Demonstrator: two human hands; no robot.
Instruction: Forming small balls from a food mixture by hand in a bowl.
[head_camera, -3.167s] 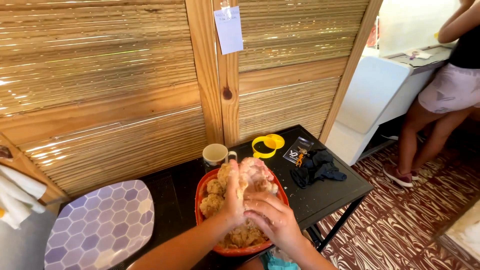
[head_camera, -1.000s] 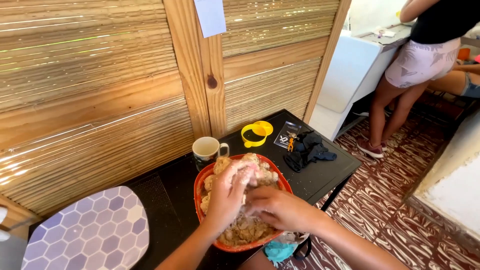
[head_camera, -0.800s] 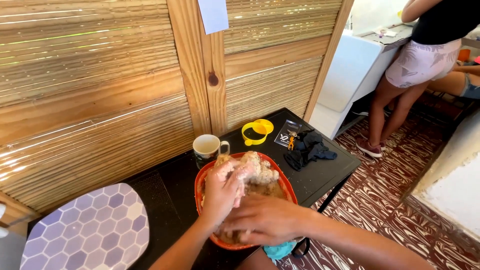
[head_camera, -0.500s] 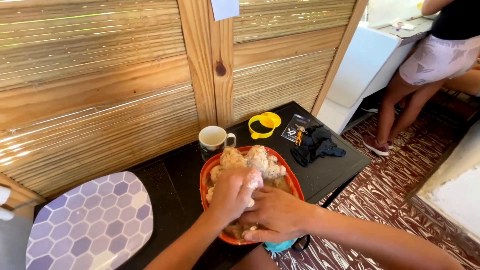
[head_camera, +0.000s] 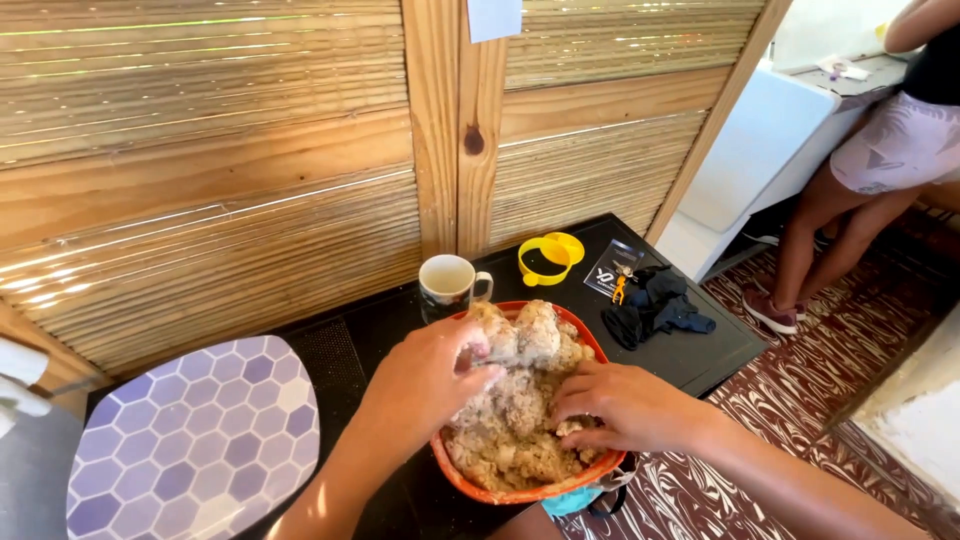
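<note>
Left hand (head_camera: 425, 375): fingers curled over a lump of the crumbly brown mixture (head_camera: 515, 420), gripping it.
Right hand (head_camera: 620, 405): fingers spread, pressed into the mixture.
Bowl (head_camera: 520, 492): orange, heaped, at the black table's (head_camera: 700, 355) near edge.
Nearby: white mug (head_camera: 447, 283), yellow ring (head_camera: 550, 255), dark cloth (head_camera: 655, 310).
Risk: a hard downward push could probably tip the overhanging bowl; crumbs may spill.
</note>
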